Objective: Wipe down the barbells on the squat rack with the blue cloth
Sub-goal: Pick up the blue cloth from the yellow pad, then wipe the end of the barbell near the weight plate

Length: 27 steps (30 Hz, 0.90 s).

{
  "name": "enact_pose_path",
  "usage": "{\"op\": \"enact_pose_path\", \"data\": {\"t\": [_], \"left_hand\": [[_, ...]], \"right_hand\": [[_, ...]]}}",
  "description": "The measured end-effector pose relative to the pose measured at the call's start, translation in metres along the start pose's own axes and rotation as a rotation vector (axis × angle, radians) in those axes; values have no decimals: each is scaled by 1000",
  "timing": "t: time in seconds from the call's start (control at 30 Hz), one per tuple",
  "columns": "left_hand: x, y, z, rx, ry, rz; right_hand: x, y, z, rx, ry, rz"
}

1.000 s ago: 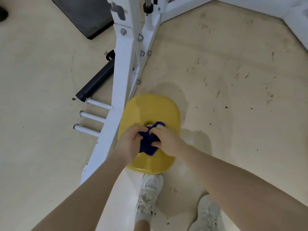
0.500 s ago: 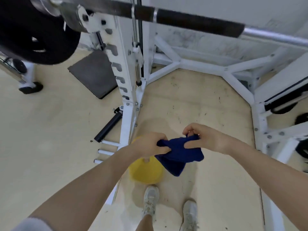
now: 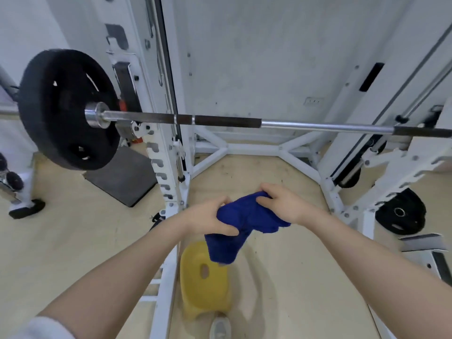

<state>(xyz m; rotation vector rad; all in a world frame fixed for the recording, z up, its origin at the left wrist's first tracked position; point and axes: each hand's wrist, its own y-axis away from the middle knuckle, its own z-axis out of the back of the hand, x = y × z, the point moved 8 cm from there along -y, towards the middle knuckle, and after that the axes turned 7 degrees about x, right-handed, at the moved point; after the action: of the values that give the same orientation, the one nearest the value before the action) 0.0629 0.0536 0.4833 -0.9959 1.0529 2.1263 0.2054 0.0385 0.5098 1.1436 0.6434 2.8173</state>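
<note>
Since half a second ago my view has tipped up, so the barbell (image 3: pixel 293 124) now crosses in front of me at mid-height instead of along the top edge, and the yellow stool (image 3: pixel 204 277) sits lower, near my shoe (image 3: pixel 220 327). My hands have come closer together: the left hand (image 3: pixel 208 220) grips the bunched blue cloth (image 3: pixel 241 225) with its fingers curled round the near fold, and the right hand (image 3: pixel 283 204) pinches its far end, a loose tail hanging over the stool. The cloth is well below the bar, not touching it. 1 black plate (image 3: pixel 66 108) rides the bar's left end beside the white rack upright (image 3: pixel 161 167); another plate (image 3: pixel 401 214) leans by the right post.
</note>
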Motion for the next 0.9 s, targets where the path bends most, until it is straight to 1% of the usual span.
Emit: {"op": "enact_pose_path", "data": {"t": [0.07, 0.1, 0.13, 0.2, 0.3, 0.33, 0.37, 0.4, 0.47, 0.5, 0.53, 0.57, 0.6, 0.67, 0.7, 0.73, 0.77, 0.83, 0.9], "left_hand": [[7, 29, -18, 125, 46, -5], [15, 44, -28, 160, 117, 4], [19, 61, -35, 158, 191, -1], [29, 88, -37, 49, 352, -24], [50, 120, -30, -164, 547, 11], [57, 129, -26, -230, 603, 37], [65, 139, -21, -296, 656, 60], [72, 149, -16, -366, 711, 68], [85, 168, -3, -485, 805, 69], [89, 178, 4, -523, 845, 48], [92, 188, 10, -543, 868, 24], [96, 196, 17, -548, 866, 6], [100, 205, 24, -538, 848, 3], [115, 222, 40, -515, 825, 14], [124, 231, 51, -510, 820, 16], [134, 243, 65, -512, 807, 19], [145, 255, 81, -517, 782, 17], [166, 280, 117, -498, 733, 6], [186, 305, 155, -463, 685, -24]], "right_hand": [[-4, 21, -9, -10, -380, -75], [-7, 29, -18, 15, -590, -125], [-8, 36, -27, 42, -755, -159], [-4, 41, -45, 81, -888, -172], [17, 47, -70, 96, -990, -139], [27, 46, -76, 89, -981, -127], [37, 44, -81, 79, -912, -120], [48, 43, -84, 60, -759, -110], [75, 35, -87, 11, -323, -69], [92, 30, -90, -20, -141, -20], [112, 25, -95, -36, -66, 46], [132, 21, -104, -14, -79, 120], [154, 18, -118, 52, -135, 200], [199, 11, -160, 252, -203, 321], [216, 3, -183, 333, -215, 348], [231, -6, -204, 370, -221, 355], [246, -19, -222, 358, -207, 357], [276, -45, -250, 283, -173, 371], [311, -69, -276, 278, -212, 362]]}}
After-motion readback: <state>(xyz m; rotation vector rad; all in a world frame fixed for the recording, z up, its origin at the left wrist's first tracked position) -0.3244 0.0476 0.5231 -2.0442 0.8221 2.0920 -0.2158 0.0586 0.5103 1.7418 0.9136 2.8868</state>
